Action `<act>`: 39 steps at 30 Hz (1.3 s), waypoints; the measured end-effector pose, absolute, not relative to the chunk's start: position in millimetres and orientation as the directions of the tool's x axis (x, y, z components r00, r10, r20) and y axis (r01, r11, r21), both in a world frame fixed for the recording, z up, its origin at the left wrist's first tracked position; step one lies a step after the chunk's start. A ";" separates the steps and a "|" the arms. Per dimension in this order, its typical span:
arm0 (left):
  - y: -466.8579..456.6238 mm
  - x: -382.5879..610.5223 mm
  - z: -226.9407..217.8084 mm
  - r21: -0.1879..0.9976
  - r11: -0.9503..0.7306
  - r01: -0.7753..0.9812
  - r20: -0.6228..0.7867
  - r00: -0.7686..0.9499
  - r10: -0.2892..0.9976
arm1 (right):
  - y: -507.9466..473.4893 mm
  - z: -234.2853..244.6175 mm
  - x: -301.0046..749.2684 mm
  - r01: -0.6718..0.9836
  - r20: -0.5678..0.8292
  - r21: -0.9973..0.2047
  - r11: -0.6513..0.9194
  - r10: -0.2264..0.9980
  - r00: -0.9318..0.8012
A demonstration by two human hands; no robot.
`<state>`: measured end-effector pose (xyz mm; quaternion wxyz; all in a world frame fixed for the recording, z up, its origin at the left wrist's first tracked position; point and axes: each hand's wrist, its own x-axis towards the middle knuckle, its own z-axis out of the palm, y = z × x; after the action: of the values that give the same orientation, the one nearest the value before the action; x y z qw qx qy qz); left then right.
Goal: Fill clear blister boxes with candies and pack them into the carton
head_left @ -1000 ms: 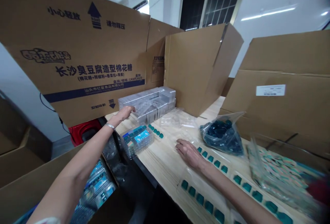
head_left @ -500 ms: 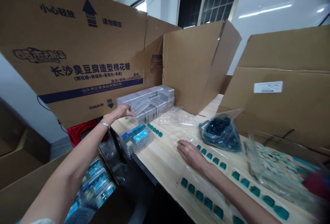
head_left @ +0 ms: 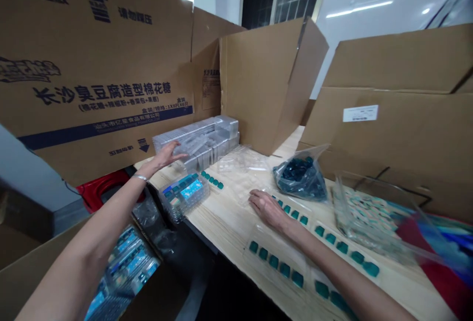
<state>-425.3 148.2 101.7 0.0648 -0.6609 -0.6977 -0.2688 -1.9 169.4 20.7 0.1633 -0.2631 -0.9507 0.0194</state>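
My left hand [head_left: 166, 156] reaches out to a stack of clear plastic boxes [head_left: 207, 136] at the back of the wooden table [head_left: 229, 222]; its fingers are spread and touch the near end of the stack. My right hand [head_left: 266, 207] lies flat, palm down, on the table beside rows of small teal pieces [head_left: 291, 212]. More teal pieces [head_left: 275, 262] lie in a row nearer me. A filled clear box with teal and blue contents [head_left: 185, 193] sits at the table's left edge, below my left hand.
Large cardboard boxes [head_left: 111, 64] wall in the table at the back and right [head_left: 388, 133]. A plastic bag of dark teal pieces [head_left: 301, 175] lies mid-table. Clear trays with printed cards [head_left: 369, 217] are at the right. An open carton of filled boxes [head_left: 129, 262] stands lower left.
My left hand has opened its fingers wider at the end of the clear box stack. The camera view has shifted right and down. My right hand has stayed flat on the table.
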 end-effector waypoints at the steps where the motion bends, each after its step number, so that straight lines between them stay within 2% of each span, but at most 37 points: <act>1: 142.5 -418.1 103.2 0.293 -0.022 0.956 0.474 -0.125 0.872 | 170.2 20.6 -0.2 0.505 0.294 -0.121 0.854 0.517 -0.804; 3: 126.8 -394.6 105.7 0.317 -0.045 0.947 0.520 -0.135 0.844 | 171.9 19.9 1.0 0.530 0.274 -0.113 0.840 0.539 -0.796; 5: 106.7 -359.6 104.5 0.410 -0.110 0.906 0.547 -0.147 0.824 | 173.1 18.2 -1.8 0.544 0.239 -0.093 0.834 0.549 -0.801; 10: 63.4 -267.2 67.0 0.630 -0.259 0.732 0.317 0.062 0.946 | 176.0 11.7 -20.9 0.511 0.141 0.026 0.859 0.503 -0.853; 12: 56.0 -244.7 41.9 0.739 -0.211 0.640 0.242 0.041 0.969 | 178.0 12.0 -26.4 0.491 0.149 0.061 0.869 0.479 -0.865; 14: 53.1 -230.3 19.9 0.896 -0.110 0.429 0.146 -0.053 0.988 | 178.9 16.2 -28.1 0.469 0.165 0.098 0.878 0.451 -0.877; 16: 52.5 -219.4 6.4 0.996 -0.035 0.085 0.048 -0.154 0.987 | 175.5 23.6 -26.8 0.447 0.173 0.146 0.882 0.422 -0.890; 19: 53.9 -202.0 4.0 0.926 0.021 -0.376 -0.107 -0.210 0.972 | 158.8 35.9 -23.6 0.418 0.199 0.196 0.887 0.381 -0.903; 22: 58.9 -182.3 14.3 0.817 0.043 -0.574 -0.152 -0.143 0.978 | 132.1 45.5 -20.3 0.380 0.246 0.231 0.895 0.324 -0.913; 26: 63.5 -161.6 31.4 0.801 -0.008 -0.599 -0.018 -0.038 0.999 | 101.6 56.7 -3.0 0.358 0.325 0.342 0.869 0.249 -0.913; 29: 61.3 -157.6 44.1 0.760 0.040 -0.649 0.037 0.104 0.994 | 88.1 65.4 27.0 0.361 0.364 0.372 0.855 0.223 -0.904; 32: 60.9 -159.4 55.9 0.711 0.230 -0.665 -0.002 0.326 0.945 | 73.9 72.8 63.3 0.306 0.329 0.331 0.892 0.195 -0.924; 35: 68.3 -154.4 61.8 0.732 0.394 -0.556 -0.076 0.509 0.857 | 56.6 79.9 94.6 0.174 0.212 0.359 0.917 0.102 -0.972; 37: 77.2 -143.0 60.9 0.768 0.444 -0.461 -0.129 0.568 0.813 | 48.2 85.3 112.6 0.098 0.167 0.356 0.929 0.040 -0.985; 39: 87.1 -125.2 57.2 0.794 0.441 -0.420 -0.157 0.558 0.815 | 45.1 91.2 131.0 0.189 0.228 0.248 0.950 0.132 -0.965</act>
<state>-125.2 87.1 57.2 -0.8042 -0.3640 -0.2712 -0.3837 131.0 45.1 91.2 0.1050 -0.0816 -0.9819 -0.1349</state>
